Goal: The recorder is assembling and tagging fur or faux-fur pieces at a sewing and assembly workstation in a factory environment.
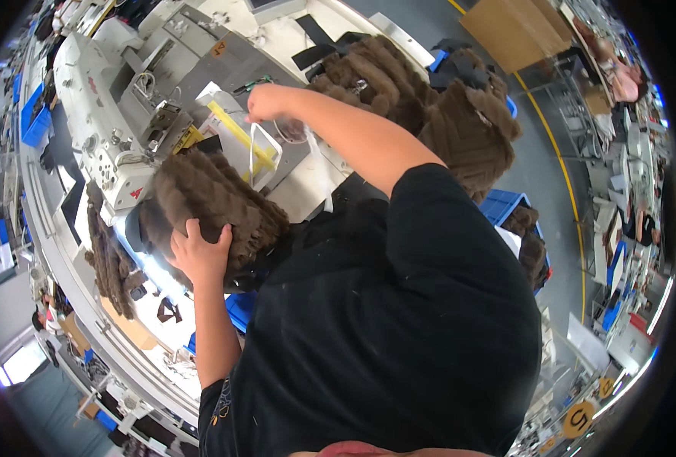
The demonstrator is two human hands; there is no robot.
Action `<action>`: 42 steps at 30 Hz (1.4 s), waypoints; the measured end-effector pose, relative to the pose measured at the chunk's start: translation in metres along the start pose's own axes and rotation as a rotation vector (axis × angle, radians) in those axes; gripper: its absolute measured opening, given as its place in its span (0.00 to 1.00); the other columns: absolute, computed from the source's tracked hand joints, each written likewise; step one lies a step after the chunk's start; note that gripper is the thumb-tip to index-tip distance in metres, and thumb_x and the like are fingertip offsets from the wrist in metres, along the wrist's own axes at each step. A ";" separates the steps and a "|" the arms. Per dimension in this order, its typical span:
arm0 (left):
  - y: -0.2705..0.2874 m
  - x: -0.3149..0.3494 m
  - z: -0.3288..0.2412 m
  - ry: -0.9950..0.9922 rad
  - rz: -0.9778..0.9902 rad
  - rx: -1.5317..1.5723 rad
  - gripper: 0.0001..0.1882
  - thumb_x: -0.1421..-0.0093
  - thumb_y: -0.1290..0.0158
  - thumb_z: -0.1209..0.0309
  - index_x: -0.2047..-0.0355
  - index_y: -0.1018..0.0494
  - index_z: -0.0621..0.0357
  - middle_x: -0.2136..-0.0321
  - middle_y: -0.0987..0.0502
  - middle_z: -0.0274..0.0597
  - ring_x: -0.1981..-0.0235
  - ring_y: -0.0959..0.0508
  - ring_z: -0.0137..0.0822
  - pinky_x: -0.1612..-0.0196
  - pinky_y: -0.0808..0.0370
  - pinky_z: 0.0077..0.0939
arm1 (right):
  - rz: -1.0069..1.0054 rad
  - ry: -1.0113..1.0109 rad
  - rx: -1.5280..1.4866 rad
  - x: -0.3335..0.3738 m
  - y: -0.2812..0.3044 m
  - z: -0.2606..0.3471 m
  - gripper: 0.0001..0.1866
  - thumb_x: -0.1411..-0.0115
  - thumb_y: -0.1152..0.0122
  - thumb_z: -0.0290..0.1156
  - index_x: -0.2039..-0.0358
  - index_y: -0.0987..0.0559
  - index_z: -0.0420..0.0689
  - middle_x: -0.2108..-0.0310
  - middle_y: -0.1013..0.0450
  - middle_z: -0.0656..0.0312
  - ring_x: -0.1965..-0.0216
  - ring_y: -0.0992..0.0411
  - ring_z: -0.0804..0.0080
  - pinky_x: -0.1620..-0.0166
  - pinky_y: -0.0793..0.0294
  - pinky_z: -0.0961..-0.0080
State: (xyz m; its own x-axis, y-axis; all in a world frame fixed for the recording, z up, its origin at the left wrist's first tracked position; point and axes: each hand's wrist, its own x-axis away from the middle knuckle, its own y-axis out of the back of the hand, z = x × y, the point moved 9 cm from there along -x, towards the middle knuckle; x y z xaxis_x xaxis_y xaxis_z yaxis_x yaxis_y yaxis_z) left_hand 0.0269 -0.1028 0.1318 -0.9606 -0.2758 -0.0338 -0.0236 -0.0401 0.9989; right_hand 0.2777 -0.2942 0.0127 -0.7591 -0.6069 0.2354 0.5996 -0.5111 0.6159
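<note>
The underside of the thick brown ridged fur piece [220, 190] is hidden, and its left end is hard to make out where dark material meets it beside the white metal sewing machine [98, 126]. The piece lies at the machine's working end, in front of the person's black short-sleeved shirt [383, 327]. Its long axis runs roughly left to right, one end toward the machine and the other toward the shirt; its ridges slant down to the right.

The left hand [199, 255] rests on the fur's near side, thumb and forefinger spread apart; the remaining fingertips are partly lost from sight. The right hand [268, 103] is above the pale tabletop [301, 194], its fingers bent inward. The tips are too small to make out, so I cannot tell whether they grip the thin white band [254, 152] just below them. A flat yellow-and-white piece [235, 129] lies behind that band. Farther right, the heaped brown fur pieces [467, 141] overlap, their separate edges unclear, and the right forearm covers part of them.
</note>
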 end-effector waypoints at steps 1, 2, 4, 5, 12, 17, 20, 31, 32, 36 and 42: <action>-0.001 0.000 0.001 0.025 0.000 0.016 0.32 0.55 0.35 0.47 0.53 0.27 0.48 0.51 0.29 0.51 0.43 0.31 0.54 0.42 0.41 0.69 | -0.023 0.009 0.005 -0.014 0.008 0.002 0.18 0.48 0.31 0.46 0.76 0.16 0.41 0.78 0.23 0.54 0.74 0.25 0.61 0.67 0.28 0.62; -0.002 0.001 0.002 0.051 0.000 0.033 0.32 0.56 0.34 0.48 0.53 0.27 0.48 0.50 0.29 0.51 0.43 0.32 0.54 0.43 0.40 0.66 | -0.006 0.027 0.010 -0.023 0.018 0.004 0.18 0.48 0.31 0.46 0.76 0.16 0.41 0.78 0.23 0.54 0.74 0.25 0.61 0.67 0.28 0.62; -0.002 0.000 0.002 0.086 0.016 0.033 0.33 0.56 0.34 0.48 0.52 0.28 0.48 0.48 0.29 0.50 0.42 0.33 0.54 0.43 0.40 0.68 | 0.049 0.051 0.153 -0.040 0.040 0.000 0.19 0.48 0.33 0.48 0.70 0.15 0.43 0.71 0.21 0.51 0.67 0.23 0.51 0.61 0.26 0.57; -0.004 0.000 0.001 0.093 0.036 0.038 0.33 0.55 0.34 0.48 0.51 0.28 0.48 0.47 0.30 0.49 0.41 0.33 0.53 0.42 0.41 0.69 | 0.044 0.093 0.215 -0.044 0.053 -0.003 0.20 0.48 0.33 0.49 0.71 0.15 0.43 0.72 0.21 0.51 0.67 0.23 0.52 0.61 0.25 0.57; -0.008 0.001 0.001 0.104 -0.032 0.012 0.34 0.56 0.35 0.50 0.49 0.29 0.48 0.47 0.30 0.48 0.40 0.34 0.53 0.41 0.41 0.64 | -0.413 0.053 0.138 -0.002 0.200 -0.084 0.24 0.43 0.34 0.54 0.60 0.18 0.46 0.62 0.20 0.55 0.59 0.22 0.57 0.55 0.24 0.63; -0.016 -0.001 0.004 0.154 -0.022 -0.010 0.35 0.56 0.35 0.49 0.48 0.29 0.47 0.45 0.31 0.49 0.40 0.34 0.53 0.41 0.41 0.64 | -0.513 -0.415 0.188 0.103 0.238 -0.188 0.29 0.42 0.38 0.57 0.61 0.18 0.39 0.61 0.20 0.48 0.56 0.22 0.53 0.53 0.25 0.60; -0.021 -0.002 0.003 0.164 -0.010 -0.002 0.35 0.56 0.36 0.49 0.48 0.29 0.48 0.44 0.32 0.52 0.39 0.36 0.55 0.41 0.42 0.69 | -0.276 -0.613 0.173 0.150 0.188 -0.239 0.36 0.47 0.36 0.64 0.62 0.18 0.37 0.60 0.20 0.47 0.55 0.22 0.54 0.50 0.25 0.62; -0.026 -0.005 -0.004 0.129 -0.050 -0.058 0.34 0.55 0.37 0.50 0.48 0.30 0.48 0.44 0.32 0.51 0.39 0.36 0.54 0.42 0.42 0.71 | -0.448 -0.534 0.142 0.164 0.125 -0.141 0.18 0.51 0.34 0.35 0.62 0.22 0.39 0.60 0.22 0.43 0.55 0.24 0.45 0.50 0.24 0.55; -0.028 -0.003 -0.001 0.128 -0.064 -0.064 0.34 0.55 0.37 0.50 0.48 0.30 0.48 0.44 0.32 0.51 0.39 0.35 0.54 0.42 0.42 0.70 | -0.460 -0.534 0.125 0.166 0.122 -0.133 0.18 0.51 0.35 0.36 0.62 0.22 0.39 0.61 0.22 0.42 0.55 0.24 0.44 0.50 0.24 0.55; -0.022 -0.001 -0.003 0.133 -0.077 -0.072 0.35 0.55 0.37 0.50 0.48 0.31 0.48 0.45 0.32 0.51 0.39 0.35 0.54 0.41 0.43 0.68 | -0.614 -0.560 0.092 0.182 0.149 -0.138 0.18 0.49 0.36 0.37 0.61 0.23 0.39 0.61 0.22 0.42 0.55 0.24 0.43 0.51 0.24 0.53; -0.024 -0.004 -0.003 0.132 -0.057 -0.057 0.35 0.54 0.38 0.49 0.47 0.31 0.49 0.45 0.32 0.50 0.38 0.36 0.54 0.42 0.42 0.72 | -0.453 -0.724 0.089 0.166 0.184 -0.232 0.32 0.49 0.32 0.49 0.52 0.23 0.35 0.54 0.23 0.41 0.50 0.26 0.45 0.46 0.26 0.57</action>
State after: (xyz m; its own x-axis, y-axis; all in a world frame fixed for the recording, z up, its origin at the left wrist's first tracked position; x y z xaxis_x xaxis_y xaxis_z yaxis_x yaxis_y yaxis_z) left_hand 0.0322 -0.1040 0.1080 -0.9133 -0.3954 -0.0982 -0.0579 -0.1126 0.9920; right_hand 0.3210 -0.6298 -0.0098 -0.9135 0.1978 0.3555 0.2003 -0.5420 0.8161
